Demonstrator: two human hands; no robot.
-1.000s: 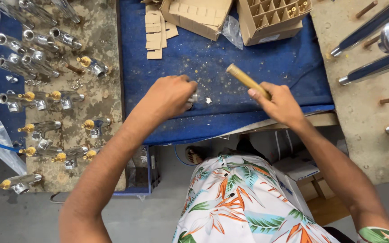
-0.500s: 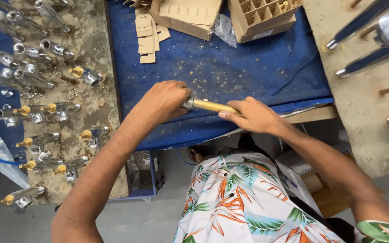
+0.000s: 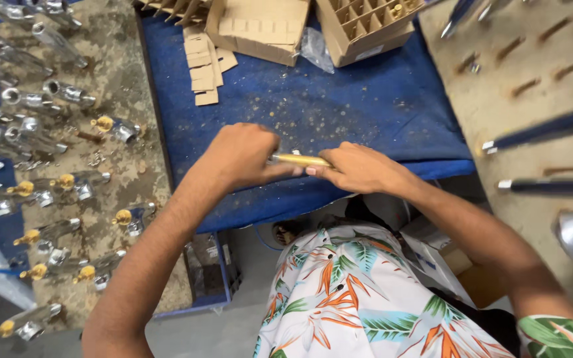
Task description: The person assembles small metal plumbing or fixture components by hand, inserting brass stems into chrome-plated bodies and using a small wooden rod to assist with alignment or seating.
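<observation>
While the left hand and right hand are both closing their grip on opposite ends of the brass rod, holding it just above the blue worktop, it risks slipping and rolling off the near edge.

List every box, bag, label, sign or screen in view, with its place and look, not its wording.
Flat cardboard box: top centre on the blue mat, brown, closed.
Cardboard box with grid dividers: to its right, brown, open, square cells.
Clear plastic bag: between the two boxes, crumpled.
Loose cardboard strips: left of the flat box, tan, stacked.
No labels, signs or screens show.
</observation>
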